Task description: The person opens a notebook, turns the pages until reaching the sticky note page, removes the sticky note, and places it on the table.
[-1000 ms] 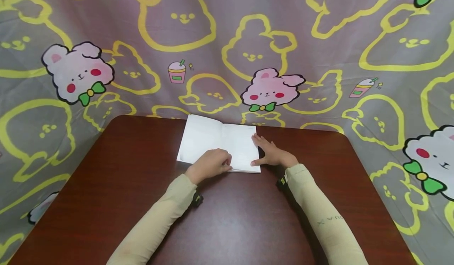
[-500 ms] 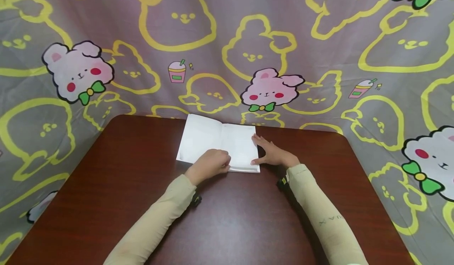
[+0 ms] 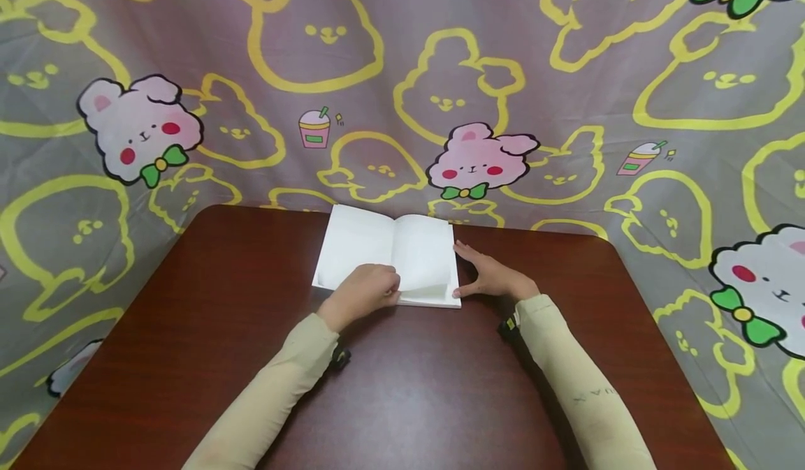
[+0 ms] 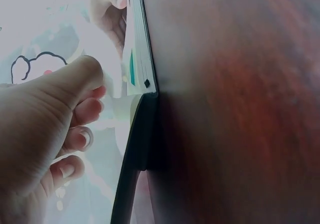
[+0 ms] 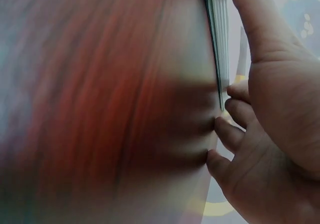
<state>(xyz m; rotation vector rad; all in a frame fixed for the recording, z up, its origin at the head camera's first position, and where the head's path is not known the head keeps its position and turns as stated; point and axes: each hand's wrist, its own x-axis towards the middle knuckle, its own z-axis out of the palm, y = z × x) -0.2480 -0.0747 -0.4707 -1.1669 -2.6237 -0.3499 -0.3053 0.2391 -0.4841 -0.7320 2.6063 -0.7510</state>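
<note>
— White at the centre of the frame?
— Yes, plain white across the open book, with a thin dark green line along its pale page edges at upper right in the right wrist view.
— And beneath?
— Reddish brown on the table, streaked with darker wood grain.
— Behind?
— Greyish mauve on the cloth, patterned with yellow animal outlines, white rabbit heads with red cheeks and green bows, pink cups.
— Lower down?
— Pale khaki on both sleeves, with dark lettering at lower right.
</note>
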